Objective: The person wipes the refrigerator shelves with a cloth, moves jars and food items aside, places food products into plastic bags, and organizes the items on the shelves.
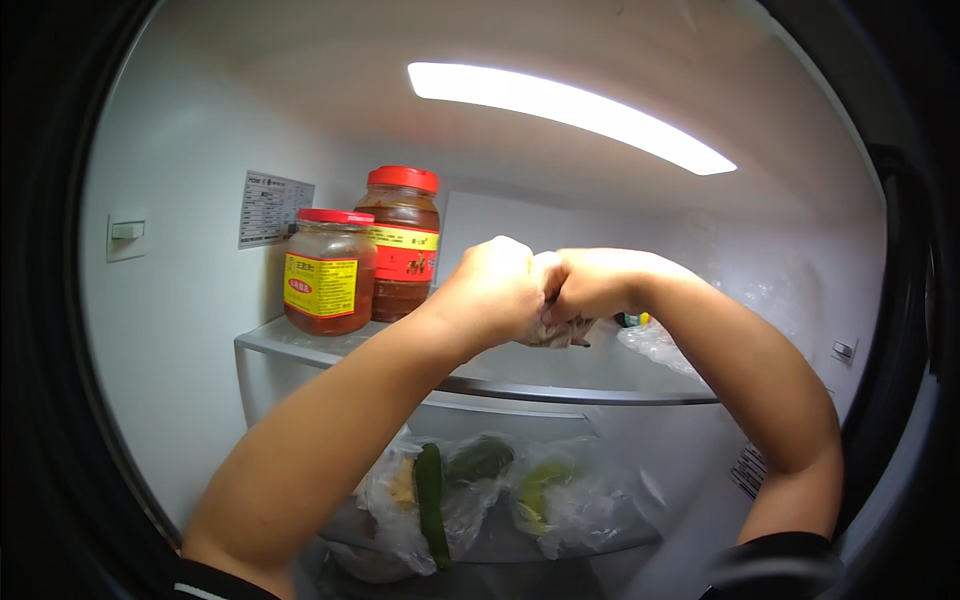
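Inside a fridge, my left hand (500,280) and my right hand (590,280) meet above the upper glass shelf (560,372). Both are closed, fingers together, at the top of a small crumpled bag (556,333) that looks like thin plastic with something pale and brownish inside. The bag hangs just below my knuckles; whether it touches the shelf I cannot tell. My fingertips are mostly hidden behind the backs of the hands.
Two red-lidded jars, a shorter one (322,275) and a taller one (405,215), stand left on the shelf. Right of my hands lies a clear plastic bag (662,345). Below are a cucumber-like green vegetable (430,505) and bagged produce (565,500). A light strip (570,112) glows overhead.
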Tool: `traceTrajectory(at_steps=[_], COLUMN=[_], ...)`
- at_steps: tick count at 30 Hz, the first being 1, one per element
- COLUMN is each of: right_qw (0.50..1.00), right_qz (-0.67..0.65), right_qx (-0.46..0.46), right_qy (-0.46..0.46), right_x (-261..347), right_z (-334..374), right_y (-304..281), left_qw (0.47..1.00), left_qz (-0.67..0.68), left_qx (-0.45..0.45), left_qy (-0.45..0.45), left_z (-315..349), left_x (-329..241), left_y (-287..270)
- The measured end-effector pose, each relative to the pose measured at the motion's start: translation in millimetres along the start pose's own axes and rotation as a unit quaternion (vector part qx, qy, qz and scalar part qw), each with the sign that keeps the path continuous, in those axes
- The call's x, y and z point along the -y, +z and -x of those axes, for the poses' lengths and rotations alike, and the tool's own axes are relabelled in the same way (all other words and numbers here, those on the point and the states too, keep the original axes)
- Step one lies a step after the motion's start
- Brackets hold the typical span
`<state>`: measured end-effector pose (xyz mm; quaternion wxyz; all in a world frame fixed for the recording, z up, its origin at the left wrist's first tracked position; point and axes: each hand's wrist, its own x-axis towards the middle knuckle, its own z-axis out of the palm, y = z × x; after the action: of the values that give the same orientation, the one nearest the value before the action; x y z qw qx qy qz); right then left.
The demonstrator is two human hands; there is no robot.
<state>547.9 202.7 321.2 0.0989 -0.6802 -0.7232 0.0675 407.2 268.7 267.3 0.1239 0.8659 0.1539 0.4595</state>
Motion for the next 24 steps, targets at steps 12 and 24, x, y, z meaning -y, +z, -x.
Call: traceTrajectory(at_steps=[12, 24], right_qw=[0.914, 0.950], right_qz=[0.323, 0.240], right_qx=[-0.150, -0.161], right_qy=[0.193, 0.119], right_x=[-19.4, -128.4], right_z=[12.5, -19.6], right_y=[29.1, -10.4], left_qw=[0.973, 0.952], left_qz=[0.152, 0.292], left_qx=[-0.129, -0.032], left_qy=[0.114, -0.082], left_z=[21.7, 29.9], left_x=[-8.3, -22.1], left_y=[-20.1, -3.8])
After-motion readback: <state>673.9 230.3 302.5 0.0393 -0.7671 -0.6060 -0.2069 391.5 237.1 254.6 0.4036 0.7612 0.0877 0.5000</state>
